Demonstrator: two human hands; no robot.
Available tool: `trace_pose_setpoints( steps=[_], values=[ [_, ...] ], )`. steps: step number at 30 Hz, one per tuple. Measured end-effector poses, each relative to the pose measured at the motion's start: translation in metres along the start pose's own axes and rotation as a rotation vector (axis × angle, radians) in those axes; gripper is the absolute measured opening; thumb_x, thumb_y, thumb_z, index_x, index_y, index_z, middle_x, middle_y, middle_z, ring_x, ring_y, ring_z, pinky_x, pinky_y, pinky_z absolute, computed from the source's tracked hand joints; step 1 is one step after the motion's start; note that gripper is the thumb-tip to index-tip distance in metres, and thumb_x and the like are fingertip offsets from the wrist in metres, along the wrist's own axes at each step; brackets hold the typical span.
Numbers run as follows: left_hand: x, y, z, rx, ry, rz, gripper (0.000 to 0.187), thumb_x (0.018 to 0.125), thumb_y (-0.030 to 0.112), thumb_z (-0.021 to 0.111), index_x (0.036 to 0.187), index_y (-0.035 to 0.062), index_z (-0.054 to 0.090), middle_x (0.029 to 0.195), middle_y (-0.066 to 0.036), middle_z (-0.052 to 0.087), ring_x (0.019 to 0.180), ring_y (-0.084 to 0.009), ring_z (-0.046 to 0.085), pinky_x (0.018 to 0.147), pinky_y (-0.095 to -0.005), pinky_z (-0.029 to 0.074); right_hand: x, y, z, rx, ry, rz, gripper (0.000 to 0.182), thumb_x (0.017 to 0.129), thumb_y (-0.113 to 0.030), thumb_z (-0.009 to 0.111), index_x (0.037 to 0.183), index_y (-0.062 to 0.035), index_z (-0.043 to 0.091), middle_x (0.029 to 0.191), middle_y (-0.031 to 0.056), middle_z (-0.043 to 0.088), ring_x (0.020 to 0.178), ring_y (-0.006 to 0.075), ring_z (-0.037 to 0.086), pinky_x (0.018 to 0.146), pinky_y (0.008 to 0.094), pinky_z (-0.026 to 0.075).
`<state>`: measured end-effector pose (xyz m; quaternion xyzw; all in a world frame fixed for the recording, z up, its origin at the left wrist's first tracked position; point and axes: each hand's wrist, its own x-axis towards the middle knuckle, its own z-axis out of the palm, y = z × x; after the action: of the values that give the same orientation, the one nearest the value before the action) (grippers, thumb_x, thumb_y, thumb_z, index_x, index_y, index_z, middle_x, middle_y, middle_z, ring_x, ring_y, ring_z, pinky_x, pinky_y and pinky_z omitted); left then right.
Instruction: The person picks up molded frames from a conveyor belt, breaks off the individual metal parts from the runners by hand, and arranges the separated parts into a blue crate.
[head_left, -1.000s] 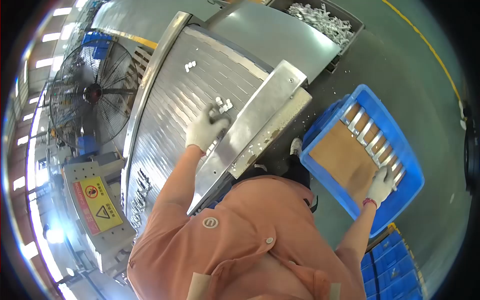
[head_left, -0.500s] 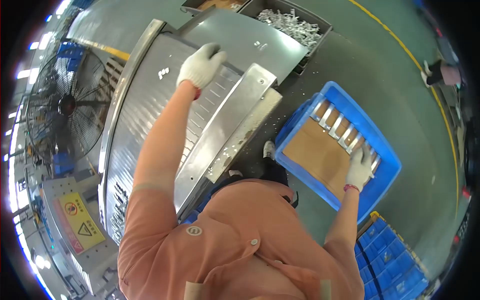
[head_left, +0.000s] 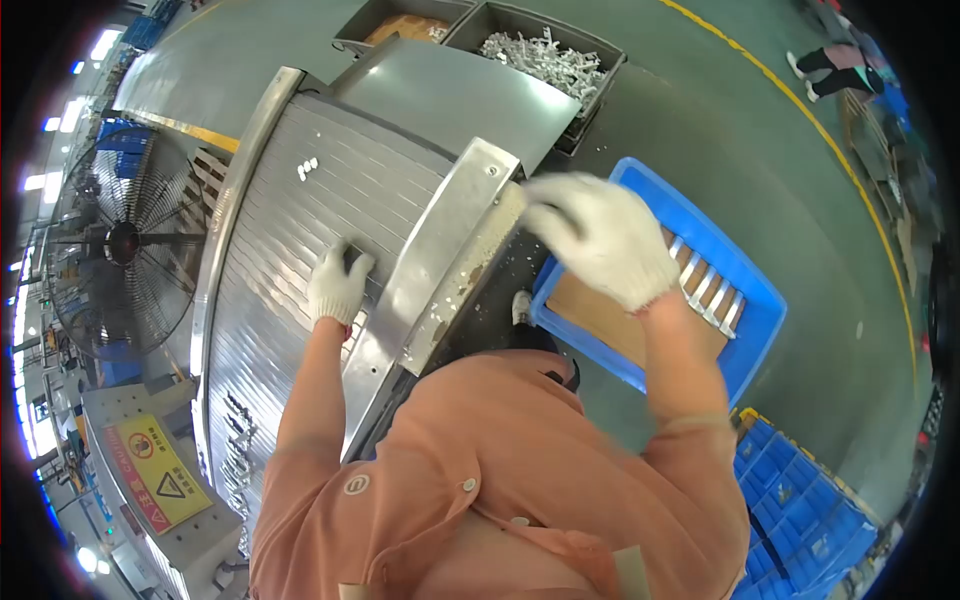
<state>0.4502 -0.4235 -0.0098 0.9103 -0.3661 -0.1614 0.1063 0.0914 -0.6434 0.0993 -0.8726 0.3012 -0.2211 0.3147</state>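
My left hand point(head_left: 338, 288), in a white glove, hovers over or rests on the slatted metal conveyor point(head_left: 300, 225). Its thumb stands apart from the curled fingers, and nothing shows between them. My right hand point(head_left: 610, 240), gloved too and blurred by motion, is in the air between the conveyor and a blue crate point(head_left: 765, 340). A gap shows between its thumb and fingers, with no object visible there. Inside the crate, a row of silver metal bars point(head_left: 714, 297) lies on brown cardboard point(head_left: 590, 312). My right hand and forearm hide part of the crate.
Small white pieces point(head_left: 308, 169) lie on the conveyor, with dark metal parts point(head_left: 238, 440) at its near end. Beyond a sheet-metal chute point(head_left: 455, 95) stands a bin of silver parts point(head_left: 550, 65). A large fan point(head_left: 123, 243) is left; blue crates point(head_left: 800, 500) are lower right. A person point(head_left: 835, 68) walks far right.
My right hand has left the metal bars in the crate and swung up and left toward the conveyor. My left hand has come back nearer my body along the conveyor. The view has shifted slightly.
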Motion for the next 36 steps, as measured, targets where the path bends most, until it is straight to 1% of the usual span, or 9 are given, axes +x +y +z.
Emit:
trace_pose_setpoints(
  steps=[1,2,6,10,11,20,30,33,36],
  values=[
    [-0.010,-0.008,0.009,0.039,0.044,0.022,0.066,0.099,0.052,0.071,0.147,0.0068,0.072,0.148,-0.021,0.072,0.139,-0.0410,0.066,0.119,-0.0487,0.051,0.021,-0.026,-0.006,-0.026,-0.086,-0.102,0.030,0.104,-0.032,0.065,0.112,-0.0101,0.083,0.109,0.0137,0.082,0.103,0.0414,0.076,0.098,0.0517,0.059],
    [-0.020,-0.020,0.018,0.078,0.084,0.040,0.065,0.099,0.051,0.071,0.147,0.0074,0.072,0.149,-0.020,0.072,0.141,-0.0403,0.065,0.120,-0.0485,0.050,0.042,-0.053,-0.012,-0.049,-0.152,-0.336,0.026,0.103,-0.031,0.065,0.104,-0.0106,0.082,0.096,0.0116,0.081,0.094,0.0389,0.077,0.090,0.0516,0.061],
    [-0.034,-0.044,0.037,0.041,0.130,0.002,0.063,0.099,0.051,0.071,0.147,0.0099,0.073,0.154,-0.018,0.069,0.146,-0.0386,0.061,0.122,-0.0481,0.048,0.080,-0.156,-0.013,0.006,-0.371,-0.904,0.027,0.103,-0.032,0.066,0.106,-0.0101,0.081,0.098,0.0125,0.081,0.096,0.0394,0.077,0.090,0.0514,0.061],
    [-0.029,-0.038,0.035,-0.031,0.172,-0.047,0.061,0.099,0.051,0.071,0.146,0.0122,0.074,0.159,-0.016,0.066,0.149,-0.0374,0.058,0.124,-0.0478,0.047,0.086,-0.223,0.008,0.081,-0.580,-1.147,0.027,0.103,-0.032,0.066,0.108,-0.0095,0.081,0.100,0.0133,0.081,0.097,0.0399,0.076,0.090,0.0513,0.061],
    [-0.033,-0.041,0.041,0.005,0.256,-0.022,0.058,0.100,0.050,0.071,0.144,0.0123,0.075,0.160,-0.016,0.065,0.150,-0.0366,0.058,0.125,-0.0477,0.046,0.085,-0.234,0.014,0.094,-0.623,-1.175,0.028,0.103,-0.032,0.066,0.108,-0.0094,0.081,0.101,0.0135,0.080,0.097,0.0400,0.076,0.090,0.0513,0.061],
    [-0.034,-0.046,0.042,-0.087,0.314,0.006,0.053,0.099,0.046,0.074,0.138,0.0090,0.077,0.153,-0.017,0.068,0.148,-0.0383,0.060,0.125,-0.0500,0.047,0.069,-0.299,0.046,0.153,-0.829,-1.317,0.030,0.103,-0.033,0.067,0.112,-0.0082,0.080,0.106,0.0154,0.080,0.100,0.0411,0.076,0.090,0.0510,0.061],
    [-0.035,-0.057,0.041,-0.171,0.299,0.068,0.052,0.100,0.041,0.073,0.139,0.0074,0.076,0.157,-0.020,0.066,0.151,-0.0395,0.056,0.125,-0.0497,0.047,0.051,-0.353,0.081,0.138,-0.873,-1.345,0.033,0.103,-0.034,0.069,0.117,-0.0069,0.080,0.111,0.0174,0.080,0.104,0.0424,0.075,0.090,0.0507,0.062],
    [-0.038,-0.064,0.038,-0.142,0.324,0.125,0.049,0.099,0.040,0.073,0.136,0.0078,0.077,0.153,-0.017,0.069,0.148,-0.0395,0.060,0.123,-0.0514,0.050,0.049,-0.369,0.090,0.125,-0.854,-1.359,0.034,0.103,-0.034,0.069,0.119,-0.0065,0.079,0.113,0.0181,0.080,0.105,0.0427,0.075,0.090,0.0506,0.062],
    [-0.062,-0.087,0.028,-0.369,0.379,-0.014,0.049,0.099,0.038,0.073,0.137,0.0087,0.077,0.157,-0.021,0.066,0.146,-0.0396,0.061,0.123,-0.0499,0.049,0.058,-0.377,0.105,0.166,-0.789,-1.311,0.035,0.102,-0.035,0.069,0.120,-0.0061,0.079,0.114,0.0187,0.080,0.106,0.0431,0.075,0.090,0.0505,0.062]
  ],
)
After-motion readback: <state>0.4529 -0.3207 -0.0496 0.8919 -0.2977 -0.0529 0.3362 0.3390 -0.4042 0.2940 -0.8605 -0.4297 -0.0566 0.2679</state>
